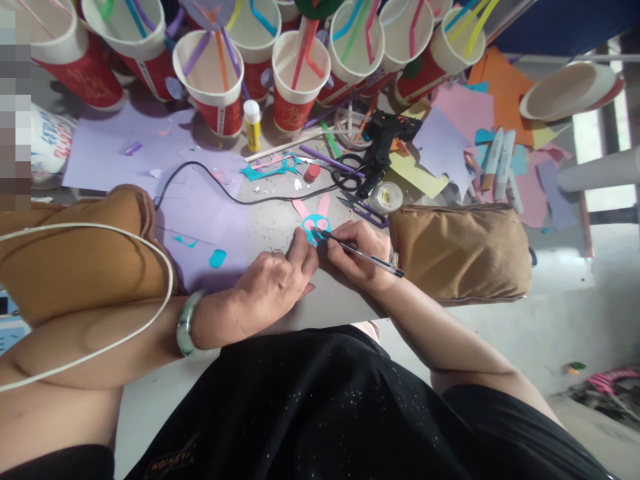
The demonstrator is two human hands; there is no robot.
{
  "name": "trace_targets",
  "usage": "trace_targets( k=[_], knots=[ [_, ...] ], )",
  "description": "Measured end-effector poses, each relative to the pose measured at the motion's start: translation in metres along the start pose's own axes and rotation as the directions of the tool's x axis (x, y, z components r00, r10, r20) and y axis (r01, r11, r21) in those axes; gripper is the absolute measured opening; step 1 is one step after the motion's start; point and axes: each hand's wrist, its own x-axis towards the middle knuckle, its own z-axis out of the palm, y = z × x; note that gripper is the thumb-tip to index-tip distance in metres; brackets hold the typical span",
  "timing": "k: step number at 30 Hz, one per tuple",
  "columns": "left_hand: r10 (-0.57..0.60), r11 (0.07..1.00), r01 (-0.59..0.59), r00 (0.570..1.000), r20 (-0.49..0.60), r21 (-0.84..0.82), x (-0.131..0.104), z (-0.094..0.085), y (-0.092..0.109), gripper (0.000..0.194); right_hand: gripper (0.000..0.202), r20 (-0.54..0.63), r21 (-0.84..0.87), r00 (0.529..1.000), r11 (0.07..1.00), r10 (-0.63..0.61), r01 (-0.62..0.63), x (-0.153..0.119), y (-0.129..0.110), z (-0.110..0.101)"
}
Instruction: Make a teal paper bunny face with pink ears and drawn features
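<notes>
A small blue paper face with pink ears and pink eye circles (324,223) lies flat on the grey table. My right hand (361,252) holds a clear-barrelled black pen (370,257), its tip at the face near the eyes. The fingers of my left hand (280,283) are bent and pressed together at the face's lower left edge; whether they pinch the paper or only press it down is hidden. A jade-coloured bangle circles my left wrist.
Red paper cups (297,110) with coloured straws line the back. Scissors (349,172), a black glue gun (383,150), a glue stick (253,127) and a black cable lie beyond my hands. Brown pouches (460,253) flank them; purple sheets (205,207) lie left, markers right.
</notes>
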Motion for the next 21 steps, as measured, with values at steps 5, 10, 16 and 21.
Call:
trace_targets(
  k=[5, 10, 16, 21],
  knots=[
    [0.000, 1.000, -0.001, 1.000, -0.022, -0.018, 0.0001, -0.0006, -0.0002, 0.067, 0.008, 0.030, 0.005, 0.998, 0.998, 0.056, -0.056, 0.0003, -0.0007, 0.0002],
    [0.004, 1.000, -0.004, 1.000, -0.023, 0.003, 0.0003, -0.0015, -0.0003, 0.069, 0.008, 0.032, 0.003, 0.997, 0.998, 0.064, -0.065, 0.0004, -0.0009, 0.0008],
    [0.012, 1.000, -0.011, 1.000, -0.022, 0.008, 0.0000, -0.0010, -0.0005, 0.069, 0.008, 0.044, -0.021, 0.997, 0.998, 0.060, -0.059, -0.0009, 0.0010, 0.0007],
    [0.012, 1.000, -0.012, 0.999, -0.030, -0.006, -0.0007, 0.0009, -0.0005, 0.067, 0.010, 0.020, -0.017, 1.000, 1.000, -0.008, 0.008, -0.0016, 0.0010, -0.0004]
  ],
)
